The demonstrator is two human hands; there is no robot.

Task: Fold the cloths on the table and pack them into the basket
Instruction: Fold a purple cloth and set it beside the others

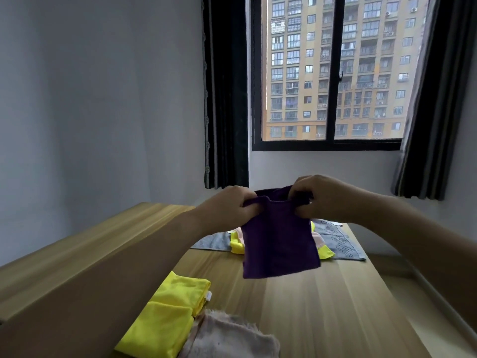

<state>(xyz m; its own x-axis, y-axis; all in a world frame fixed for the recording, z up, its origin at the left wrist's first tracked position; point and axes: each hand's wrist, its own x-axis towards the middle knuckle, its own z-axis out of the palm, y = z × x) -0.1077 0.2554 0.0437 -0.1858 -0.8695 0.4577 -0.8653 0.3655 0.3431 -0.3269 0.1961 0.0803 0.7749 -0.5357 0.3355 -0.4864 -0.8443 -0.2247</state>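
Held cloth [280, 244]: dark purple, plain. Folded cloths [167, 319]: bright yellow. Nearest cloth [229, 337]: beige, possibly mottled. Table [322, 306]: wood-grain.

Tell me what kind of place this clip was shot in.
Probably a room in a high-rise flat, not a workshop or lab. A dark-framed window with dark curtains looks out on an apartment tower, and both hands hold a purple cloth over a wooden table.

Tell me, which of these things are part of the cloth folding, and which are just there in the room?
Part of the job:
purple cloth, held up by left hand and right hand
folded yellow cloths
beige cloth
unfolded pile at the far end
table

Just there:
window
curtains

No basket is in view.
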